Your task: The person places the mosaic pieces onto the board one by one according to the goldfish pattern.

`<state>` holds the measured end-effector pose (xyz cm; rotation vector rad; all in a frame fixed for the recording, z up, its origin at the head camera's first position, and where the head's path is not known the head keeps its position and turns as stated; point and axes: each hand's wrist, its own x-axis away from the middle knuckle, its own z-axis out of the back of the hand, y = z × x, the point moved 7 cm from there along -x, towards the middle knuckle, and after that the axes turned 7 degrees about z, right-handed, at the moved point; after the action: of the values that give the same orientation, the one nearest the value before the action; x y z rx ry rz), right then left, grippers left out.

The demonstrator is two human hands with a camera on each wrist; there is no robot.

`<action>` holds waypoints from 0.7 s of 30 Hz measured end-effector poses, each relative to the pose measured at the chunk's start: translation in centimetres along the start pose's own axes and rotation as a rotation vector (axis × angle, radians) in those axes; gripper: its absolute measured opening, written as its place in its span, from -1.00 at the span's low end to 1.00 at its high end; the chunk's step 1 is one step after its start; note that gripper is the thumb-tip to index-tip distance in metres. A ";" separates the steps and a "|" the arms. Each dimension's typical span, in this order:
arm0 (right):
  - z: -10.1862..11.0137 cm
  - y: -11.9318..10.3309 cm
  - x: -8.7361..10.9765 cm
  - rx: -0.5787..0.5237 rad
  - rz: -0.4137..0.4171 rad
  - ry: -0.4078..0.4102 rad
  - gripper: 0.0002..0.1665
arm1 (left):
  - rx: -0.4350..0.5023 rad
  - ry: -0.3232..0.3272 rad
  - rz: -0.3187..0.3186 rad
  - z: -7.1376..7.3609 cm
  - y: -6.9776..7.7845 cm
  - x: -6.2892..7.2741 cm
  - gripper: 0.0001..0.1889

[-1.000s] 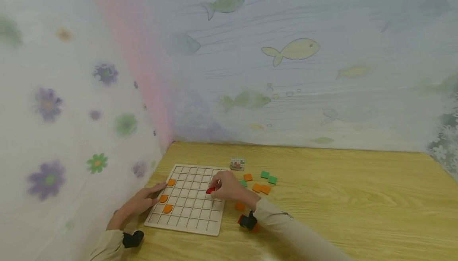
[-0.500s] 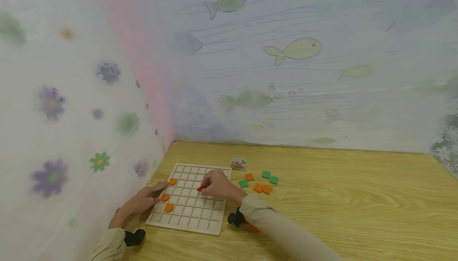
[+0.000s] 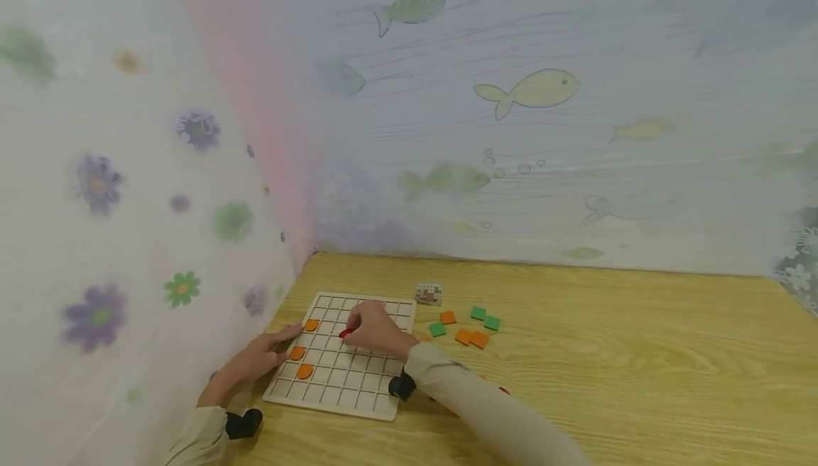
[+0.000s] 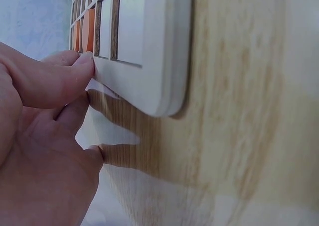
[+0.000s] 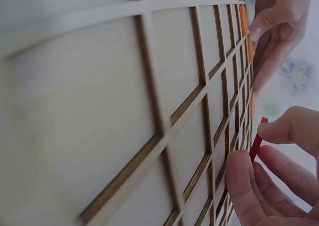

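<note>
A pale wooden board [image 3: 329, 398] with a grid of square cells lies on the table. My right hand [image 3: 378, 331] is over its middle, pinching a thin red tile [image 5: 256, 142] between thumb and fingers; in the right wrist view the tile appears edge-on, tilted. My left hand [image 3: 258, 357] rests at the board's left edge, its thumb [image 4: 82, 69] touching the rim and the other fingers loosely extended by the table. Near that edge, three orange rounded pieces sit on the grid: an upper piece [image 3: 311, 325], a middle piece [image 3: 297, 354] and a lower piece [image 3: 304, 371].
Right of the board lie loose green tiles [image 3: 478, 313] and orange square tiles [image 3: 463, 337]. A small patterned card [image 3: 429, 293] is beside the board's far right corner. More pieces are partly hidden under the right sleeve [image 3: 486, 402]. A flowered wall [image 3: 121, 253] stands close on the left.
My right hand has moved left across the board, carrying the red tile. The left hand stays at the board's edge. The view has shifted slightly.
</note>
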<state>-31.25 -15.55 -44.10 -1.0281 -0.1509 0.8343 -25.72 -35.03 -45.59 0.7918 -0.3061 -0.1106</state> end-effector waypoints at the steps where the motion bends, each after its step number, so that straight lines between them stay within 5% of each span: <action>1: -0.2 0.0 -0.3 0.000 0.008 0.005 -0.97 | 0.002 0.003 0.002 0.0 0.0 0.0 -0.44; 10: -1.0 -0.1 -2.1 0.070 0.013 0.071 -0.83 | -0.002 0.029 0.049 0.0 0.0 0.1 -0.43; 21: -1.3 -0.8 -2.6 0.195 0.043 0.034 -0.79 | -0.044 0.019 0.003 0.0 0.4 0.1 -0.45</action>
<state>-32.02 -18.44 -43.47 -0.8637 -0.0177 0.8522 -25.66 -34.82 -45.31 0.7481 -0.2859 -0.1067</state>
